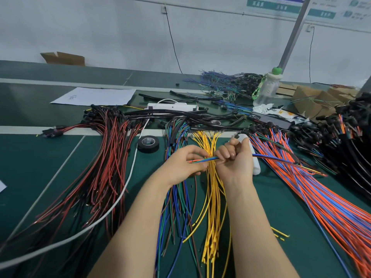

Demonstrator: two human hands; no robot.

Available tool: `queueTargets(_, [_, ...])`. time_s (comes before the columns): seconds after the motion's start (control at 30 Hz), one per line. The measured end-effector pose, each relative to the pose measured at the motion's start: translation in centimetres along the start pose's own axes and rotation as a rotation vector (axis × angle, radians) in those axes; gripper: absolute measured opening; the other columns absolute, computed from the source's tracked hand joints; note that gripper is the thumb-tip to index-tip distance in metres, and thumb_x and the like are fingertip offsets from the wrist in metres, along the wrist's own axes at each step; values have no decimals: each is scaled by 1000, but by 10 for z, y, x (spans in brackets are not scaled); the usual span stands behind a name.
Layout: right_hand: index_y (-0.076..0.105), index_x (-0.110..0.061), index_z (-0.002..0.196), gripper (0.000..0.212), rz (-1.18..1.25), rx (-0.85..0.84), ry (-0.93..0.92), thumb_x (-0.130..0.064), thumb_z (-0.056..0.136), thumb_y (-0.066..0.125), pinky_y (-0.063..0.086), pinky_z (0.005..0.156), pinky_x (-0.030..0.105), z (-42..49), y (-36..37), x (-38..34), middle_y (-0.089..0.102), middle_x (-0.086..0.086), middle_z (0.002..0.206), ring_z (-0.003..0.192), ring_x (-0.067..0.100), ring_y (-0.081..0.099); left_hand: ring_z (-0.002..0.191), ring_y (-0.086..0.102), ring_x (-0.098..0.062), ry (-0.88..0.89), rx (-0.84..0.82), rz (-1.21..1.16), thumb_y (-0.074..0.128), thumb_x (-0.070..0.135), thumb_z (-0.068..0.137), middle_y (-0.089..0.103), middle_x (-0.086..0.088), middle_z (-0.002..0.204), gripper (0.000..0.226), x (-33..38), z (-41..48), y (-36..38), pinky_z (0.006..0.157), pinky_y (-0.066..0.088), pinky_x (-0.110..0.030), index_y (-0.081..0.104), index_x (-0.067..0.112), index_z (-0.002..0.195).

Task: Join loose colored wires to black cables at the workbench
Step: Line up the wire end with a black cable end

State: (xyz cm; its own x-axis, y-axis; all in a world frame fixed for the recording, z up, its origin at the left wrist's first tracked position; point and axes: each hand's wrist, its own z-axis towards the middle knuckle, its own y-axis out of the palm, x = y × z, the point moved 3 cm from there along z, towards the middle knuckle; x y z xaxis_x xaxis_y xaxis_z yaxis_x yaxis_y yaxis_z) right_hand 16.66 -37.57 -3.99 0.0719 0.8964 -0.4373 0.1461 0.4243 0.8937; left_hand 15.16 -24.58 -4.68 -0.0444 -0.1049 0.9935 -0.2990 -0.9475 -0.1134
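Observation:
A thin bundle of colored wires (208,158), blue, green, orange and yellow, runs sideways between my two hands above the green bench. My left hand (185,164) pinches the bundle's left end, where bare tips poke out. My right hand (233,157) grips the same bundle further right, fingers curled round it; the wires trail off right over the orange and blue pile (313,189). Loose yellow wires (213,199) lie under my hands. Black cables (180,114) stretch across the bench behind.
Red and black leads (104,167) fan out at left, crossed by a white cord (120,199). A roll of black tape (148,144) sits behind my left hand. A white tube (256,165), a bottle (267,87), cardboard boxes (313,97) and black connector heaps (353,137) crowd the right.

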Motion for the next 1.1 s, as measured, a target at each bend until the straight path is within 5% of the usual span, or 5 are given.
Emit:
queueTargets(0.2, [44,-12,62,53,56,74,31,-42,103,31,20,37,15,1,-4,-1,23,-6,40,32,8,24,69,69,-8,-19,-32,-177,59,3,90,73,-3,78,12,-1,-4,-8,60,53,-16,65,11,97])
queueTargets(0.43, [43,-11,63,51,155,55,27,-40,104,29,21,38,15,2,-5,1,23,-5,40,32,8,25,53,63,-6,-154,133,-420,64,12,88,69,-3,63,6,-4,3,3,48,50,-13,61,7,91])
queueTargets(0.6, [46,-10,61,54,190,12,5,-41,103,31,22,36,15,3,-5,-1,23,-5,40,32,8,25,55,66,-8,-280,8,-525,65,22,85,72,-9,72,21,-7,1,9,45,51,-14,66,2,88])
queueTargets(0.83, [49,-10,57,58,115,-42,12,-42,102,32,20,36,16,3,-4,-1,23,-5,41,32,8,23,54,66,-7,-337,-94,-583,55,11,93,72,-10,73,34,-7,-3,8,44,52,-16,76,6,67])
queueTargets(1.1, [52,-11,53,63,106,-136,12,-45,101,31,17,36,17,2,0,-6,23,-7,40,31,7,23,48,58,-2,-427,-264,-569,69,22,75,66,0,67,14,-6,-8,15,40,46,-12,76,10,72])
